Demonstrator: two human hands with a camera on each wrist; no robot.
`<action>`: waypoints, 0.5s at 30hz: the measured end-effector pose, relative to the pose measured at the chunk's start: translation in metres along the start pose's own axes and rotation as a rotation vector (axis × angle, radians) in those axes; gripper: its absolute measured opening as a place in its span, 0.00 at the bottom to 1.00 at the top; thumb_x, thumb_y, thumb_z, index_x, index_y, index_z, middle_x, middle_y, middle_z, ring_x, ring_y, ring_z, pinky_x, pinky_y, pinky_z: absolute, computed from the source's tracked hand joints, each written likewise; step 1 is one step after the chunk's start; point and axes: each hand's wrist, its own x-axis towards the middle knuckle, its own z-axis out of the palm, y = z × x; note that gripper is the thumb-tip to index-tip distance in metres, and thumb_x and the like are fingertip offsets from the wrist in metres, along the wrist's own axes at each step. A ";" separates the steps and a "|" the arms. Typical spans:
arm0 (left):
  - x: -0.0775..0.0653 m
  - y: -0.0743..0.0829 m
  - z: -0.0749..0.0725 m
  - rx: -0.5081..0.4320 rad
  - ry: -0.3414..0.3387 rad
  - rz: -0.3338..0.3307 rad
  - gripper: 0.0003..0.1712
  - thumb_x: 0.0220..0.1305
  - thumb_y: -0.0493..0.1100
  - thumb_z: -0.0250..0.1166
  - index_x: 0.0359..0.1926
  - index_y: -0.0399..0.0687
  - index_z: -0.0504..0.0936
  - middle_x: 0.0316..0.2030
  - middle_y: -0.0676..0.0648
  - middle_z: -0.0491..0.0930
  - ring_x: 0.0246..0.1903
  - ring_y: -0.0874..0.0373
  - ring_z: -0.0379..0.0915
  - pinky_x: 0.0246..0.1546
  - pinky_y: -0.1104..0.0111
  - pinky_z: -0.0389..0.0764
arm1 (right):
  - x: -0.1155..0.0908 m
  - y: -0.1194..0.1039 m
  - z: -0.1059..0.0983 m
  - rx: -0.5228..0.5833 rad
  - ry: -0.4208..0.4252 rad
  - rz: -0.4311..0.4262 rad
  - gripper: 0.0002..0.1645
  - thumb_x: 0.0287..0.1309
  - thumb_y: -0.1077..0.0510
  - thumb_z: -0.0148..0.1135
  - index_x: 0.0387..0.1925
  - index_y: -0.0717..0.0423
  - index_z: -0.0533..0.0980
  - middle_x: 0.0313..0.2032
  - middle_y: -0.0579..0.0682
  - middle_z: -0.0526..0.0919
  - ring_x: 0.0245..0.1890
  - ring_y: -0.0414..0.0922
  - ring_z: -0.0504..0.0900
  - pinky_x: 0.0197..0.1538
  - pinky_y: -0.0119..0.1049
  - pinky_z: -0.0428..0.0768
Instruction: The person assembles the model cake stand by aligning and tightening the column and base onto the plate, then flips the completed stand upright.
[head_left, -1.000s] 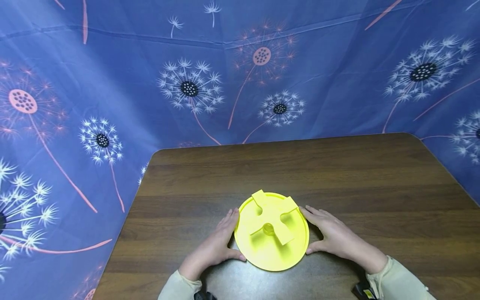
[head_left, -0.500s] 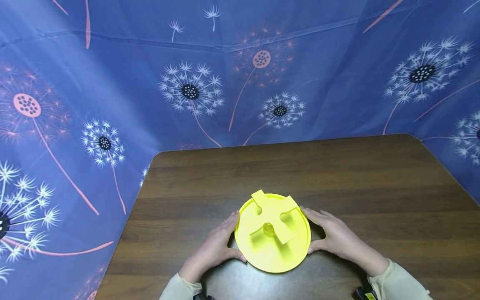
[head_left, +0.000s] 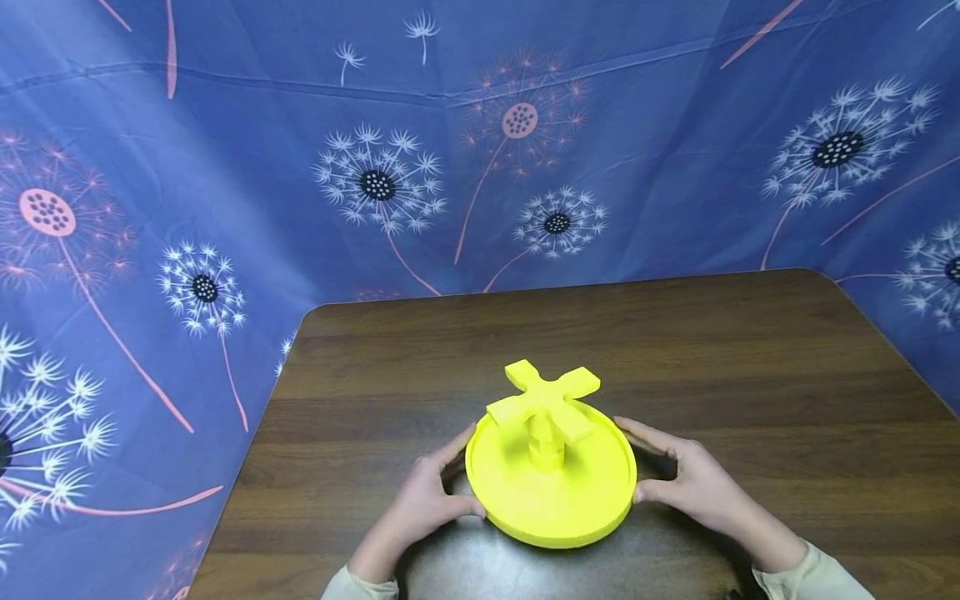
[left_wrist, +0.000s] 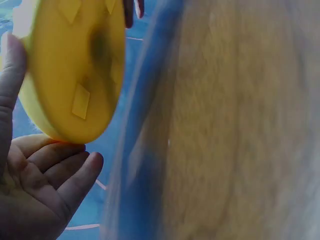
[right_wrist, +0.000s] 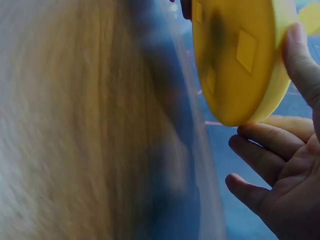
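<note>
A yellow round disc [head_left: 510, 500] with a raised rim carries a short central post topped by a flat four-armed cross [head_left: 543, 398]. My left hand [head_left: 420, 504] grips its left edge, thumb at the near side and fingers farther along the rim. On the opposite edge, my right hand [head_left: 701, 483] holds it the same way. Both wrist views show the underside, with several small square patches [left_wrist: 81, 101] and a dark round spot near the middle. The disc is lifted off the table, its underside turned toward the wrist cameras.
The brown wooden table [head_left: 375, 367] extends behind and to both sides of the disc. A blue dandelion-print cloth [head_left: 645, 158] hangs behind its far edge and along the left side.
Both hands have raised the disc from the table. Its cross and post now show more from the side, and the disc looks larger. The right hand has shifted slightly outward.
</note>
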 end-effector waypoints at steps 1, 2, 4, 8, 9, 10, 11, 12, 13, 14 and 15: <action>-0.001 0.000 0.000 -0.065 0.007 0.010 0.59 0.41 0.49 0.80 0.72 0.36 0.60 0.66 0.41 0.68 0.62 0.47 0.69 0.60 0.61 0.72 | -0.001 0.000 0.001 0.026 0.003 -0.005 0.50 0.39 0.62 0.78 0.68 0.55 0.68 0.62 0.54 0.76 0.61 0.30 0.70 0.57 0.19 0.67; -0.002 0.000 0.000 -0.123 0.016 0.018 0.57 0.44 0.50 0.78 0.71 0.35 0.61 0.65 0.40 0.69 0.61 0.47 0.70 0.59 0.62 0.73 | -0.001 -0.001 0.002 0.047 0.008 -0.007 0.48 0.40 0.64 0.77 0.67 0.56 0.69 0.61 0.54 0.77 0.61 0.31 0.71 0.57 0.20 0.68; -0.004 0.000 0.001 -0.199 0.040 0.049 0.53 0.49 0.52 0.75 0.70 0.32 0.62 0.64 0.37 0.70 0.60 0.47 0.71 0.57 0.64 0.75 | -0.003 -0.001 0.003 0.076 0.023 -0.015 0.44 0.43 0.67 0.75 0.66 0.57 0.70 0.59 0.54 0.78 0.60 0.33 0.73 0.57 0.22 0.70; -0.007 -0.001 0.002 -0.283 0.080 0.139 0.45 0.58 0.53 0.68 0.66 0.27 0.65 0.61 0.31 0.72 0.58 0.50 0.74 0.55 0.64 0.77 | -0.006 -0.001 0.005 0.142 0.061 -0.037 0.37 0.49 0.67 0.71 0.63 0.61 0.72 0.57 0.54 0.80 0.58 0.35 0.75 0.56 0.27 0.74; -0.007 -0.001 0.002 -0.302 0.088 0.165 0.42 0.60 0.51 0.66 0.65 0.26 0.66 0.59 0.29 0.72 0.57 0.50 0.74 0.54 0.64 0.77 | -0.006 -0.001 0.005 0.164 0.068 -0.044 0.35 0.50 0.66 0.71 0.62 0.62 0.72 0.56 0.54 0.81 0.58 0.35 0.76 0.55 0.28 0.75; -0.008 -0.001 0.003 -0.317 0.097 0.192 0.40 0.62 0.50 0.65 0.64 0.24 0.66 0.58 0.28 0.72 0.56 0.51 0.75 0.54 0.64 0.78 | -0.006 -0.001 0.006 0.190 0.072 -0.048 0.34 0.52 0.66 0.70 0.62 0.63 0.72 0.56 0.54 0.81 0.58 0.35 0.76 0.55 0.28 0.76; -0.008 -0.001 0.003 -0.335 0.103 0.210 0.38 0.63 0.48 0.65 0.64 0.23 0.67 0.57 0.26 0.72 0.56 0.51 0.76 0.53 0.64 0.78 | -0.006 -0.002 0.007 0.214 0.078 -0.051 0.32 0.53 0.65 0.70 0.61 0.65 0.72 0.56 0.54 0.81 0.57 0.36 0.77 0.54 0.29 0.76; -0.009 -0.001 0.003 -0.343 0.111 0.228 0.37 0.63 0.46 0.64 0.63 0.22 0.67 0.57 0.25 0.72 0.56 0.52 0.76 0.53 0.64 0.78 | -0.006 -0.002 0.007 0.238 0.081 -0.058 0.31 0.55 0.64 0.68 0.61 0.66 0.72 0.55 0.54 0.81 0.56 0.37 0.78 0.53 0.29 0.77; -0.009 -0.002 0.003 -0.354 0.117 0.243 0.35 0.64 0.45 0.64 0.63 0.21 0.67 0.56 0.25 0.72 0.56 0.53 0.76 0.53 0.64 0.78 | -0.006 -0.002 0.008 0.265 0.085 -0.062 0.30 0.57 0.64 0.67 0.60 0.68 0.71 0.55 0.55 0.81 0.55 0.37 0.79 0.52 0.30 0.79; -0.010 -0.001 0.003 -0.361 0.122 0.254 0.35 0.64 0.43 0.63 0.62 0.21 0.67 0.56 0.24 0.72 0.56 0.54 0.76 0.53 0.64 0.78 | -0.006 -0.003 0.009 0.291 0.092 -0.063 0.29 0.58 0.64 0.66 0.60 0.70 0.71 0.55 0.55 0.82 0.54 0.38 0.80 0.50 0.30 0.80; -0.010 -0.002 0.003 -0.368 0.126 0.267 0.34 0.64 0.42 0.63 0.62 0.21 0.67 0.56 0.24 0.71 0.56 0.54 0.76 0.53 0.64 0.78 | -0.005 -0.004 0.010 0.310 0.100 -0.064 0.27 0.59 0.65 0.65 0.59 0.71 0.71 0.54 0.55 0.82 0.53 0.39 0.81 0.49 0.31 0.81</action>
